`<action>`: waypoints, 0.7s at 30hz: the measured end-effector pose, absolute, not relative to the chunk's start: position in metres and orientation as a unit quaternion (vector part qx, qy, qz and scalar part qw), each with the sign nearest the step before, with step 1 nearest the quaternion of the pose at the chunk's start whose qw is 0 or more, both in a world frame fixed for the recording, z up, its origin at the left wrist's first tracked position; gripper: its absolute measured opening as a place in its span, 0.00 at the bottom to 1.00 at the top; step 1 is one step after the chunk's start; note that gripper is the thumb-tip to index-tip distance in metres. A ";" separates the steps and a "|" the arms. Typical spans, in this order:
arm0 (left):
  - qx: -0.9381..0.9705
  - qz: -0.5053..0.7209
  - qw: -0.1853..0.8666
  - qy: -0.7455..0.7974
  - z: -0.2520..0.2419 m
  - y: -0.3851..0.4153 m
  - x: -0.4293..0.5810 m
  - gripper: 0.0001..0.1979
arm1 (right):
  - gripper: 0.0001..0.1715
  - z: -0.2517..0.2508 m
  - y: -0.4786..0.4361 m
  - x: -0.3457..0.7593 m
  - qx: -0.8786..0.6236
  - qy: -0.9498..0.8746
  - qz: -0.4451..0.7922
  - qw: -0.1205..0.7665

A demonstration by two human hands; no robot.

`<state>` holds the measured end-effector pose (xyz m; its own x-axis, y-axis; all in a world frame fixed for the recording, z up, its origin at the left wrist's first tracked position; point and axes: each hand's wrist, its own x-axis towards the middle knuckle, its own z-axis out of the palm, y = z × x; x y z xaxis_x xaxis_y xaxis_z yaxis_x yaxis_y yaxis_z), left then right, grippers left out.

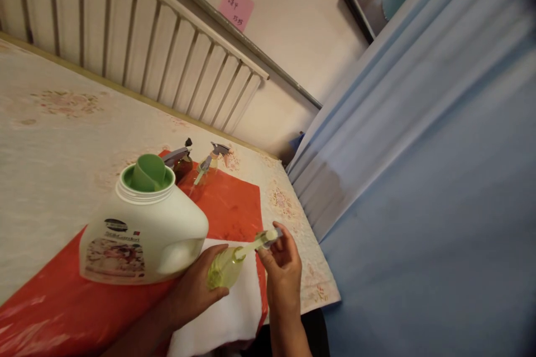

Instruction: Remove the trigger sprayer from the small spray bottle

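My left hand (201, 284) is wrapped around a small clear yellow-green bottle (227, 269), which it holds tilted above a white cloth (247, 304). At the bottle's mouth, my right hand (282, 259) pinches a pump top (270, 236) between thumb and fingertips. A pale stem (251, 246) runs between the pump top and the bottle; I cannot tell how far it reaches inside. Just left of the bottle stands a big white jug (167, 228) with a printed label and a green funnel-like insert (146, 173) in its wide neck.
Behind the jug are a dark spray bottle (183, 166) and a clear spray bottle (207, 166). A shiny red sheet (234, 206) lies on the floral tablecloth (50, 139). A white radiator (138, 33) borders the far side; a blue curtain (419, 178) hangs at right.
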<state>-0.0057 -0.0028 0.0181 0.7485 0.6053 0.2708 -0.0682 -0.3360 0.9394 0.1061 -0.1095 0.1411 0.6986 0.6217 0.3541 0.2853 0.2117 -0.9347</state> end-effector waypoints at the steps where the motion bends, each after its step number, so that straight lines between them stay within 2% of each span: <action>1: 0.756 0.305 0.549 0.182 0.018 -0.003 -0.006 0.38 | 0.31 0.142 -0.110 0.106 -0.619 -0.364 0.111 0.687; 5: 0.761 0.311 0.543 0.172 0.018 -0.003 -0.006 0.37 | 0.29 0.142 -0.114 0.106 -0.655 -0.391 0.091 0.640; 9: 0.762 0.310 0.538 0.183 0.018 -0.004 -0.006 0.37 | 0.28 0.145 -0.116 0.106 -0.639 -0.380 0.097 0.662; 17: 0.758 0.321 0.540 0.178 0.014 -0.003 -0.005 0.37 | 0.27 0.148 -0.122 0.104 -0.670 -0.420 0.045 0.610; 21: 0.754 0.321 0.546 0.175 0.011 -0.003 -0.005 0.37 | 0.28 0.149 -0.120 0.104 -0.645 -0.399 0.094 0.645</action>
<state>-0.0051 -0.0031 0.0110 0.7333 0.6138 0.2926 -0.0864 -0.3427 0.9355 0.1040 -0.1204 0.1494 0.6639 0.6358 0.3937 0.3929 0.1514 -0.9070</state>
